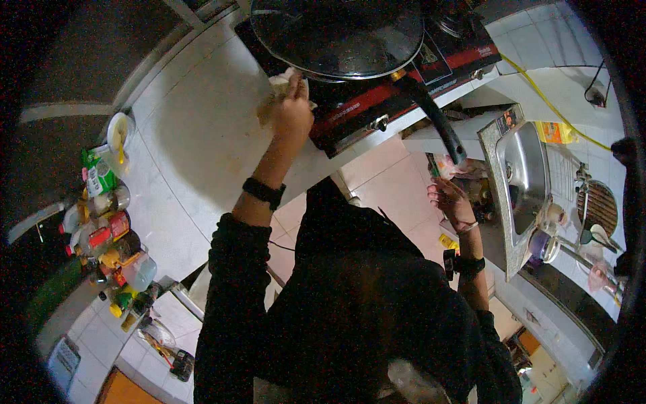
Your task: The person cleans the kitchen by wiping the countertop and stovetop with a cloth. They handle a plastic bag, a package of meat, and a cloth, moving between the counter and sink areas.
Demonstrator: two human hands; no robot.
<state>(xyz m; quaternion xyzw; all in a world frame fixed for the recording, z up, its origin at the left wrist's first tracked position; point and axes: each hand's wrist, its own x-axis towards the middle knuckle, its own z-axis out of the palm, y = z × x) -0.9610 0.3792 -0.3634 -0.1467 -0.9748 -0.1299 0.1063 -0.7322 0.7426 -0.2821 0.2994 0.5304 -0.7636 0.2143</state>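
My left hand (292, 118) presses a crumpled pale cloth (282, 83) against the white countertop, right at the left edge of the black glass gas stove (343, 108). Just beyond the cloth, a large wok with a glass lid (338, 40) sits on the stove. Its black handle (439, 118) reaches out past the stove's front edge. My right hand (451, 199) hangs in the air over the tiled floor, below the handle's tip and beside the sink cabinet. Its fingers are loosely bent and apart, with nothing visibly held.
A steel sink (525, 177) is set into the counter on the right. Bottles, jars and a green packet (98, 171) crowd the counter's left end, near a white bowl (120, 130). A yellow hose (550, 101) runs along the right wall. Stove knobs (378, 123) protrude in front.
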